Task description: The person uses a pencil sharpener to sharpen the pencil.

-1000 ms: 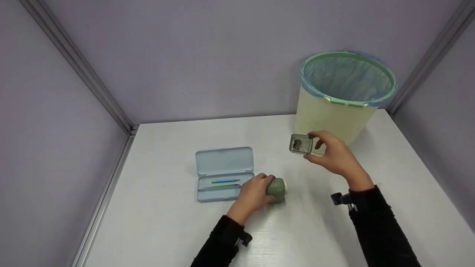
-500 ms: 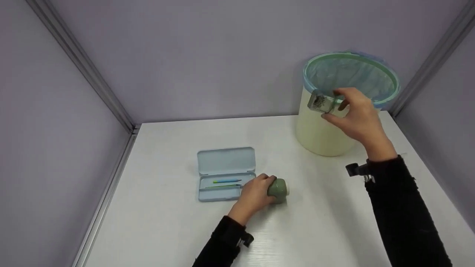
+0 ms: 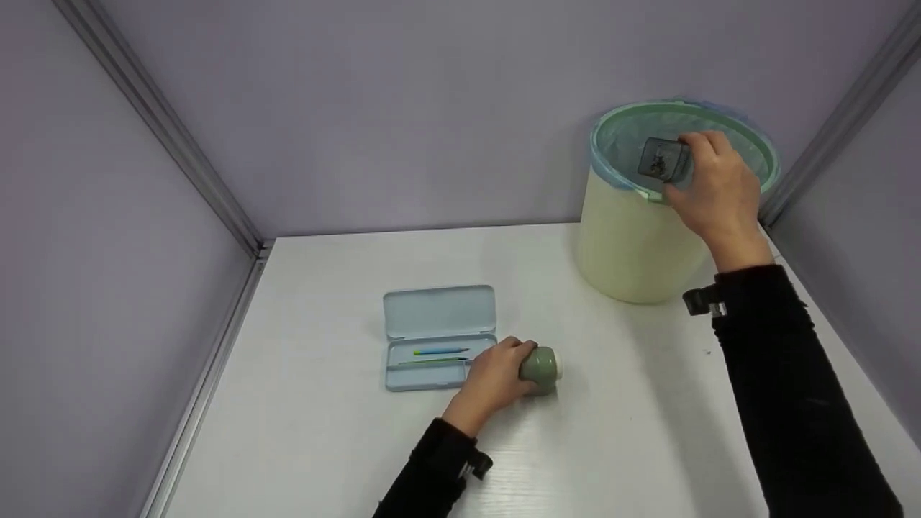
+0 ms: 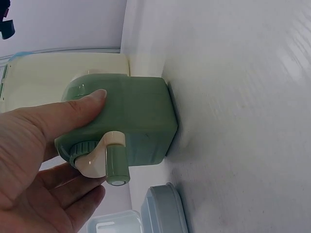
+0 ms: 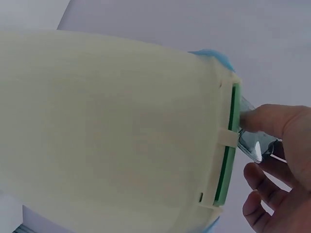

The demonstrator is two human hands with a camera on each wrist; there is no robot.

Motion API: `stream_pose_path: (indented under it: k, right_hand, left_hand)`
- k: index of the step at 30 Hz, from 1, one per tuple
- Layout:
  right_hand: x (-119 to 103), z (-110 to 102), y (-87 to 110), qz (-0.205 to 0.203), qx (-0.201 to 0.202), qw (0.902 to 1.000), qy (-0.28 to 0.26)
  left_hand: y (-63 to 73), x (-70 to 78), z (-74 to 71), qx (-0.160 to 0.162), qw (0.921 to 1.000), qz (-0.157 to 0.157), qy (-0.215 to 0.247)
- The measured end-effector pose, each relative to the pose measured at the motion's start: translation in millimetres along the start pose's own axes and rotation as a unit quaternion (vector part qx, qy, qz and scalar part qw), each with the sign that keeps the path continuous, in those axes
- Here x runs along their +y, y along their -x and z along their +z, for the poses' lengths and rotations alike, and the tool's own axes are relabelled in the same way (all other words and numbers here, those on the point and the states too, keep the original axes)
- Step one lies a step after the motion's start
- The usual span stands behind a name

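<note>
My left hand [image 3: 494,379] grips a green hand-crank pencil sharpener [image 3: 540,369] on the white table. In the left wrist view, the thumb lies across the top of the sharpener [image 4: 131,111], whose cream crank [image 4: 99,158] with a green knob hangs beside the fingers. My right hand [image 3: 722,188] pinches a small clear shavings drawer [image 3: 660,159] over the mouth of the trash bin [image 3: 640,244]. Dark shavings show in the drawer, which is tilted. The right wrist view shows the drawer [image 5: 255,144] between thumb and fingers, partly behind the bin's green rim [image 5: 227,155].
An open light-blue pencil case [image 3: 439,312] lies left of the sharpener, with a pencil [image 3: 440,351] and another slim green item [image 3: 432,361] inside. The cream bin has a blue liner [image 3: 619,140] and stands at the back right. Walls enclose the table's back and sides.
My right hand has carried the drawer up and away from me, from in front of the bin to over its mouth, tilting it. My left hand has stayed on the sharpener.
</note>
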State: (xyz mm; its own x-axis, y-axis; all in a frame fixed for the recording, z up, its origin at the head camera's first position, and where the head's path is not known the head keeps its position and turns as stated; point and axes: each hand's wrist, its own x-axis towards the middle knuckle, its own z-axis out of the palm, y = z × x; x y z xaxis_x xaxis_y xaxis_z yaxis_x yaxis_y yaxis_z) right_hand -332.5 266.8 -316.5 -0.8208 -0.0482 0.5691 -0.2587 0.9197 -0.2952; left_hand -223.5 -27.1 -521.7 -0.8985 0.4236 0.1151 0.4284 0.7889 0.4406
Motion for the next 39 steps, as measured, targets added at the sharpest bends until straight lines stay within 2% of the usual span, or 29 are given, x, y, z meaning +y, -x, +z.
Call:
stream_pose_path:
  k: [4,8,19,24,32,39]
  right_hand:
    - [0,3,-2.7,-0.029,0.004,0.9983,0.05]
    - [-2,6,-5.8,-0.067,0.031,0.9938,0.082]
    - [2,18,-5.7,-0.122,0.085,0.9816,0.12]
    - [4,19,-4.3,-0.143,0.078,0.9781,0.129]
    - [6,18,-3.3,-0.172,0.068,0.9788,0.088]
    - [10,16,-3.3,-0.204,0.055,0.9727,0.096]
  left_hand:
    - [0.7,-0.1,-0.9,-0.004,1.0,-0.003,0.002]
    - [0.7,-0.2,-0.9,-0.002,1.0,-0.002,0.001]
    - [2.0,-0.4,-1.1,-0.009,0.9999,-0.006,0.009]
    - [2.1,0.4,-0.5,-0.009,0.9999,-0.005,0.01]
    - [1.8,0.6,-0.1,-0.009,0.9998,-0.011,0.01]
    - [1.4,0.7,0.0,-0.01,0.9998,-0.01,0.012]
